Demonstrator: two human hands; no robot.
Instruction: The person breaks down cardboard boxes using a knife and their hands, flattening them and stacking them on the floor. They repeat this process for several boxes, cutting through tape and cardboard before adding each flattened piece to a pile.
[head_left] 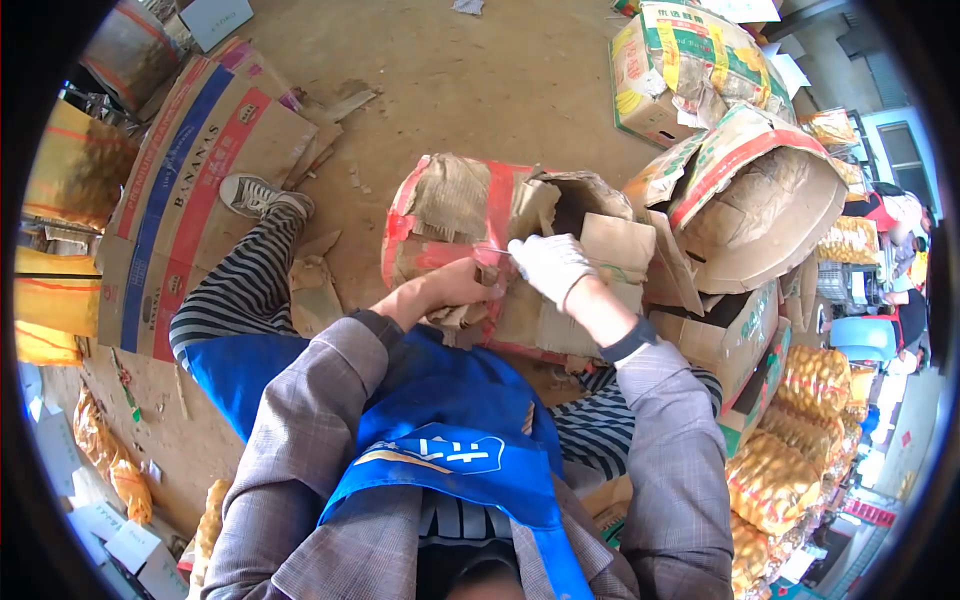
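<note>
Cardboard carton [452,200], torn, red-printed, lies just beyond the blue apron [440,395]. Bare left hand [455,285] clenches its ragged flap; gloved right hand [550,265] pinches something thin, closed. Advise bracing carton, working away from fingers.

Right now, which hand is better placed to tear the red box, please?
Probably the left hand: it grips the torn edge of the red box; the gloved right hand only rests on top.

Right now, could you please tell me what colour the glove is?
The glove is white; the head view shows it best.
</note>
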